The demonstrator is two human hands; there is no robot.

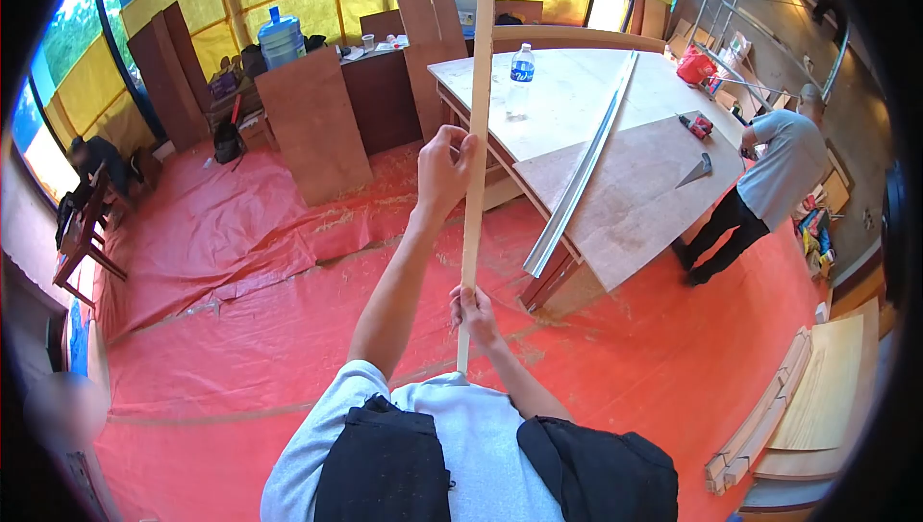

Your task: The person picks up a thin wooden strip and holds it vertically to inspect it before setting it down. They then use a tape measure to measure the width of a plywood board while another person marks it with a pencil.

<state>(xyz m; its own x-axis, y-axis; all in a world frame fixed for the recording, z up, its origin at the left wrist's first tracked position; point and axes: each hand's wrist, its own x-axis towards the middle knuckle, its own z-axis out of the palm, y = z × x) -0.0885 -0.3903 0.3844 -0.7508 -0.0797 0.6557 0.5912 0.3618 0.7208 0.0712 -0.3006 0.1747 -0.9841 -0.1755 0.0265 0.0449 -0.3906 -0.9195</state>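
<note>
A long, narrow wooden strip (pixel 478 109) stands nearly upright in front of my chest, running from my shirt up past the top edge of the view. My left hand (pixel 446 172) is raised and closed at the strip's left edge, its fingers curled and partly hidden. Lower down, my right hand (pixel 472 312) wraps round the same strip near its bottom end. Just beyond the strip is a large worktable (pixel 558 128), with a long metal channel (pixel 588 161) lying across its top and sticking out past the near edge.
On the table are a water bottle (pixel 522 65), a red power drill (pixel 696 125) and a handsaw (pixel 694 170). A person (pixel 781 166) stands at its right side. Brown boards (pixel 317 128) lean at the back. Wood pieces (pixel 764 407) lie lower right. Red sheeting (pixel 288 330) covers the floor.
</note>
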